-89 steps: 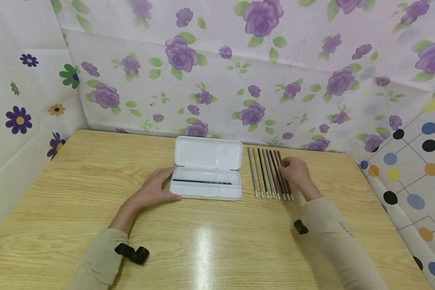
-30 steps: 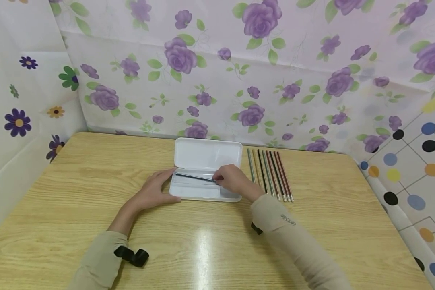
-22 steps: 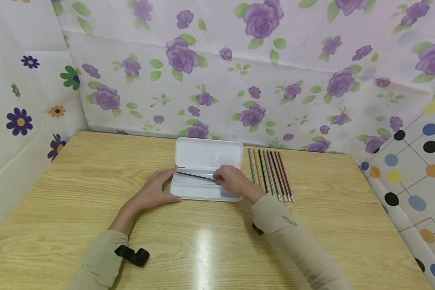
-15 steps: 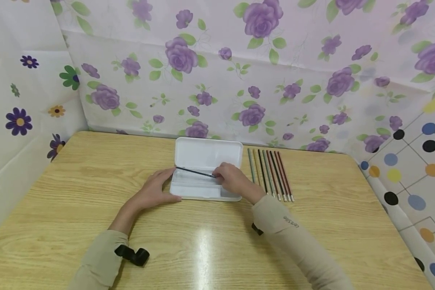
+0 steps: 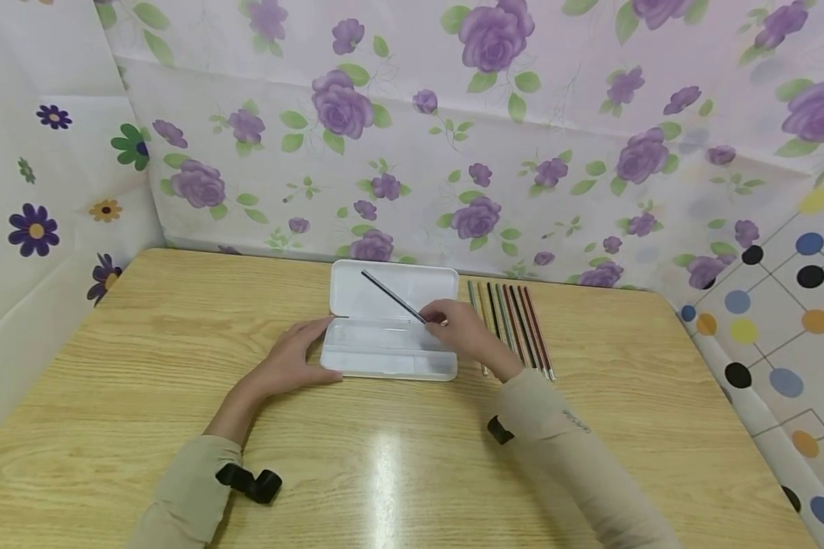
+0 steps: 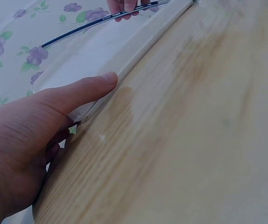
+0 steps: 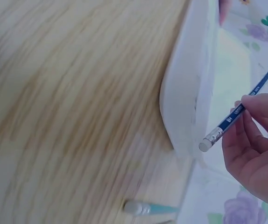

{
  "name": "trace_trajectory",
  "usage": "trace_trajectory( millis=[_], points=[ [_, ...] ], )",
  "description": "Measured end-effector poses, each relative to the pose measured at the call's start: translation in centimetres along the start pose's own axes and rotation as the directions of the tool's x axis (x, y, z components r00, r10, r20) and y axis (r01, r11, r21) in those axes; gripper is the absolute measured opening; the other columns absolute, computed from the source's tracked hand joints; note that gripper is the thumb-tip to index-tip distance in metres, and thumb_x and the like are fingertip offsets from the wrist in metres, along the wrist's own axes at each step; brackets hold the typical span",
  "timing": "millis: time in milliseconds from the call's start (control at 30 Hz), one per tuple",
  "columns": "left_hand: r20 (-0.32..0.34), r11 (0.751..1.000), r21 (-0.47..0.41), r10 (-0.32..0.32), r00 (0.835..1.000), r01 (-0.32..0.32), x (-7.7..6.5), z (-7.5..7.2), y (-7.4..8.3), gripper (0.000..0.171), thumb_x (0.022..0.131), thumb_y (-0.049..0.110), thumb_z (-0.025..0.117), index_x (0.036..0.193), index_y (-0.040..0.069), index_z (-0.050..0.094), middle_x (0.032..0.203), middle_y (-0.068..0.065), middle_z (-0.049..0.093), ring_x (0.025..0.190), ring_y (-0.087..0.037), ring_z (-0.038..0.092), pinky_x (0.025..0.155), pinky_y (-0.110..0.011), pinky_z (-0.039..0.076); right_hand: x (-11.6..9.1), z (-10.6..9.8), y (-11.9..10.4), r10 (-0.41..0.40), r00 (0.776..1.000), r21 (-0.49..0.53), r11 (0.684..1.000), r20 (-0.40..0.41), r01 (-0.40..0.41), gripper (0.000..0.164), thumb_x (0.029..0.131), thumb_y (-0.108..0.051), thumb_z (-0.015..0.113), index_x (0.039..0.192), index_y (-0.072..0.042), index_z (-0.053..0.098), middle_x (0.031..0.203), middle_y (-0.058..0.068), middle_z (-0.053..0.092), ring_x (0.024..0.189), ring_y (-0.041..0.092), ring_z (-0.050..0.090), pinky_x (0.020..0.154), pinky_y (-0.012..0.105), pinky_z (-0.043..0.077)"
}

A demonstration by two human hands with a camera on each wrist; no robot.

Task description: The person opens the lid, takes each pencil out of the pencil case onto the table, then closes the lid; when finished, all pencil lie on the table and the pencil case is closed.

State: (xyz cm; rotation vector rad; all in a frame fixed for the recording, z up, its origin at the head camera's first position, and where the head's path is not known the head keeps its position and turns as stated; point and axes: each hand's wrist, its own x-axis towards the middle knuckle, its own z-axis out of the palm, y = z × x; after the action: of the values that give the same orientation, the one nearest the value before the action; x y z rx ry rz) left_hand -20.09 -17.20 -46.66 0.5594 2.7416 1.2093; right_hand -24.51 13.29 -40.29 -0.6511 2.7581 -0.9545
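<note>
An open white pencil case lies at the back of the table, its lid tilted back. My left hand holds the case's left end, thumb at the front edge and fingers at the far side. In the left wrist view the thumb of my left hand lies against the case wall. Above the case, my right hand pinches a dark blue pencil near its eraser end. The right wrist view shows the pencil between thumb and fingers, white eraser toward the camera.
A row of several pencils in green, yellow, black and red lies right of the case, erasers toward me. My right forearm covers part of it. Behind the wooden table rises a flowered cloth wall.
My right hand went from the row to the case and took the dark pencil lying inside. It has lifted the pencil out, up and to the right. The left hand stayed put.
</note>
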Motion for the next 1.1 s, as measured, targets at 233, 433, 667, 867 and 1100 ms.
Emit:
trace_trajectory(
  millis=[233, 433, 667, 867, 1100],
  points=[
    [0.001, 1.000, 0.006, 0.005, 1.000, -0.005, 0.1, 0.0, -0.1, 0.098, 0.075, 0.045, 0.082, 0.152, 0.009, 0.032, 0.149, -0.018, 0.036, 0.137, -0.040, 0.024, 0.105, -0.063, 0.021, -1.1, -1.4, 1.4, 0.088, 0.995, 0.079, 0.993, -0.055, -0.083, 0.021, 0.092, -0.008, 0.065, 0.112, 0.000, 0.068, 0.101, 0.009, 0.067, 0.095, 0.023, 0.061, 0.078, 0.035, 0.052],
    [-0.004, 1.000, 0.010, 0.004, 1.000, -0.004, 0.0, 0.1, 0.0, 0.098, 0.075, 0.044, 0.082, 0.152, 0.009, 0.032, 0.149, -0.018, 0.036, 0.137, -0.041, 0.025, 0.105, -0.063, 0.021, -2.2, -2.3, 2.6, 0.156, 0.983, 0.139, 0.980, -0.100, -0.141, 0.022, 0.092, -0.009, 0.066, 0.112, 0.000, 0.067, 0.102, 0.010, 0.066, 0.095, 0.024, 0.061, 0.079, 0.038, 0.052],
    [-0.006, 1.000, 0.013, 0.009, 1.000, -0.009, 0.0, 0.1, -0.1, 0.098, 0.075, 0.044, 0.082, 0.151, 0.009, 0.032, 0.149, -0.017, 0.036, 0.137, -0.040, 0.025, 0.105, -0.062, 0.021, -3.3, -3.4, 4.3, 0.222, 0.963, 0.184, 0.964, -0.153, -0.193, 0.021, 0.090, -0.008, 0.068, 0.110, 0.001, 0.067, 0.100, 0.012, 0.066, 0.094, 0.026, 0.062, 0.079, 0.039, 0.051],
    [-0.006, 1.000, 0.008, 0.007, 1.000, -0.007, 0.0, 0.1, 0.0, 0.098, 0.075, 0.043, 0.082, 0.151, 0.008, 0.032, 0.149, -0.017, 0.037, 0.137, -0.041, 0.025, 0.105, -0.062, 0.021, -4.4, -4.9, 5.6, 0.295, 0.940, 0.209, 0.944, -0.172, -0.257, 0.024, 0.092, -0.007, 0.066, 0.113, 0.003, 0.064, 0.104, 0.015, 0.064, 0.098, 0.029, 0.059, 0.082, 0.040, 0.050],
    [-0.004, 1.000, 0.003, 0.000, 1.000, 0.000, 0.0, 0.0, 0.1, 0.097, 0.075, 0.042, 0.082, 0.151, 0.009, 0.033, 0.149, -0.017, 0.036, 0.137, -0.041, 0.024, 0.105, -0.063, 0.021, -5.7, -6.3, 7.6, 0.348, 0.911, 0.188, 0.932, -0.222, -0.311, 0.027, 0.091, -0.009, 0.066, 0.113, 0.005, 0.063, 0.103, 0.017, 0.063, 0.098, 0.032, 0.059, 0.082, 0.041, 0.049]
  ],
)
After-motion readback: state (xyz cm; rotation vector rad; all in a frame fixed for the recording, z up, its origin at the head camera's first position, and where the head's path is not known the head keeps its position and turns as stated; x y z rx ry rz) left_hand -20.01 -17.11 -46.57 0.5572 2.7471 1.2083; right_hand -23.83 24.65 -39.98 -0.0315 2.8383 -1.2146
